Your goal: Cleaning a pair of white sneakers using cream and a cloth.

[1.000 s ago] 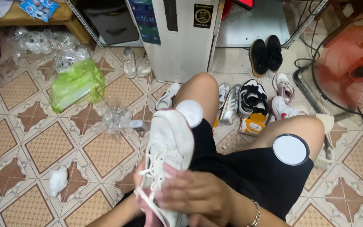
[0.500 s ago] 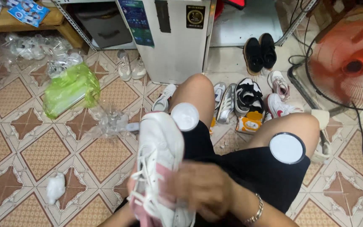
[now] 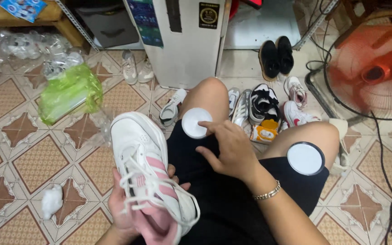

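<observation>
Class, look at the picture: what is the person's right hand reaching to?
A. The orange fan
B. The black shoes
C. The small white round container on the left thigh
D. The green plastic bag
C: the right hand has fingers on the white round container, while the left hand holds the white and pink sneaker.

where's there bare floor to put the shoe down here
Bare tile lies left of the white shoe, between the green bag and the white wad. More shows at bottom right, under the fan, though a cable crosses it. Between the knees the shoe pile crowds the floor.
</observation>
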